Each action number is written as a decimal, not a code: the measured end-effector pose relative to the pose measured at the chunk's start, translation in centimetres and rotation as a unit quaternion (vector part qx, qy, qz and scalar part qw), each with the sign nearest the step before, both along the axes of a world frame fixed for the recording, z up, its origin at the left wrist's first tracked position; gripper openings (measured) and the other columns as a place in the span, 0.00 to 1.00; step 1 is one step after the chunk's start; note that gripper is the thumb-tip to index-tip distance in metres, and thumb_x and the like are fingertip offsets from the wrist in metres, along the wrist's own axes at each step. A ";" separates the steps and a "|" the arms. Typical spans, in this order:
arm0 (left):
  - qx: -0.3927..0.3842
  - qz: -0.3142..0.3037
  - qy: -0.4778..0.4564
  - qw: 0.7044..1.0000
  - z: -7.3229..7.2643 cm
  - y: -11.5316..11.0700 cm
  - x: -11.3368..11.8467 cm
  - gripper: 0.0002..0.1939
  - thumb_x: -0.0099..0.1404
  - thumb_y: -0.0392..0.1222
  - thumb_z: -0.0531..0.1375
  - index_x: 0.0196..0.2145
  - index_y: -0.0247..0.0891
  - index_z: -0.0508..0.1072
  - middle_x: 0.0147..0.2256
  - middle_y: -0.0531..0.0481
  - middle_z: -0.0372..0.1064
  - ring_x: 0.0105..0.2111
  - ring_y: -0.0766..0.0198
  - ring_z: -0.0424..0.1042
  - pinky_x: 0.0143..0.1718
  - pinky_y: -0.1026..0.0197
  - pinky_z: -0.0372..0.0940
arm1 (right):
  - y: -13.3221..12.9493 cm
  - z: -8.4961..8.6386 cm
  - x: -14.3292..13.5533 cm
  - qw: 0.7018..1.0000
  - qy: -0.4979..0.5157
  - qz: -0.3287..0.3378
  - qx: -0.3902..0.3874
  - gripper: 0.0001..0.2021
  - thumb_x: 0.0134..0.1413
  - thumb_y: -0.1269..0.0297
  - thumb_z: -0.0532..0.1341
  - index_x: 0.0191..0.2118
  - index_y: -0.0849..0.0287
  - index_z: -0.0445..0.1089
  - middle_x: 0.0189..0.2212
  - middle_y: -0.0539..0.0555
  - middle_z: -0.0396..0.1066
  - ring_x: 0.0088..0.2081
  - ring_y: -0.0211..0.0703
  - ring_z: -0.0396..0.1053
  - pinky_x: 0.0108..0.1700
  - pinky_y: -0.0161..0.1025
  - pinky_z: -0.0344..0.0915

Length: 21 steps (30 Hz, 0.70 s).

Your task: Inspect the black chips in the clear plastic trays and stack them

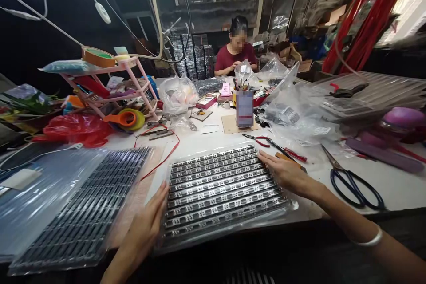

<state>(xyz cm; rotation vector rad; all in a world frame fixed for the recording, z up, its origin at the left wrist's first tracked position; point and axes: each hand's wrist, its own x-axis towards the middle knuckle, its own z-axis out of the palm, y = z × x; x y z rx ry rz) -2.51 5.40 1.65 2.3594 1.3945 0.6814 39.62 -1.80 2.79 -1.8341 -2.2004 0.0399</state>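
In front of me on the white table lies a clear plastic tray (222,191) filled with rows of dark strips bearing shiny metal pieces. My left hand (146,224) grips its left edge, with the fingers along the side. At the upper right edge, my right hand (289,174) holds the tray, fingers over the rim and the thumb not clearly visible. The tray lies slightly turned, its near edge by the table's front. To the left is a second plastic-wrapped tray (89,204) with similar dark rows, apart from my left hand.
Large scissors (354,184) and red-handled pliers (259,140) lie to the right and beyond the tray. A phone (244,110) stands upright behind. Clear bags (293,115), a pink rack (109,77) and tape rolls surround the work area. A person (235,51) sits opposite.
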 end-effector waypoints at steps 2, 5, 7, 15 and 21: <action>0.001 -0.054 -0.004 0.999 0.2 -1.4 -1.6 0.24 0.68 0.45 0.48 0.60 0.46 0.63 0.61 0.52 0.58 0.61 0.57 0.57 0.61 0.52 0.55 | -1.3 0.0 1.7 0.997 0.053 0.055 0.001 0.29 0.58 0.75 0.48 0.65 0.51 0.53 0.63 0.51 0.53 0.61 0.44 0.57 0.58 0.49 0.61; -0.005 -0.101 0.015 0.995 -0.4 -4.0 -3.1 0.27 0.67 0.41 0.49 0.63 0.54 0.56 0.63 0.55 0.53 0.62 0.56 0.55 0.61 0.51 0.54 | -3.1 -0.6 3.2 0.990 0.092 0.106 0.010 0.27 0.61 0.68 0.51 0.65 0.47 0.51 0.63 0.52 0.52 0.63 0.46 0.53 0.61 0.53 0.56; 0.003 -0.082 0.021 0.996 -1.1 -5.4 -3.2 0.30 0.67 0.39 0.50 0.64 0.56 0.51 0.64 0.54 0.50 0.63 0.55 0.53 0.61 0.49 0.54 | -3.8 -1.3 3.4 0.991 0.082 0.104 0.036 0.28 0.61 0.64 0.54 0.66 0.48 0.49 0.64 0.53 0.52 0.63 0.48 0.52 0.61 0.53 0.57; 0.097 -0.041 -0.008 0.994 -2.6 -7.0 -1.8 0.29 0.67 0.40 0.54 0.64 0.53 0.53 0.63 0.48 0.54 0.63 0.51 0.51 0.61 0.44 0.53 | -4.8 -3.1 3.4 0.979 -0.015 0.145 0.145 0.32 0.62 0.62 0.54 0.68 0.57 0.42 0.64 0.59 0.51 0.64 0.51 0.51 0.60 0.53 0.59; 0.137 -0.020 -0.096 0.986 -3.9 -7.9 -1.9 0.22 0.66 0.40 0.55 0.58 0.52 0.63 0.58 0.50 0.63 0.59 0.54 0.60 0.59 0.50 0.58 | -6.8 -3.4 3.5 0.971 -0.028 0.152 0.180 0.29 0.63 0.63 0.52 0.67 0.57 0.46 0.62 0.59 0.56 0.63 0.53 0.52 0.59 0.53 0.58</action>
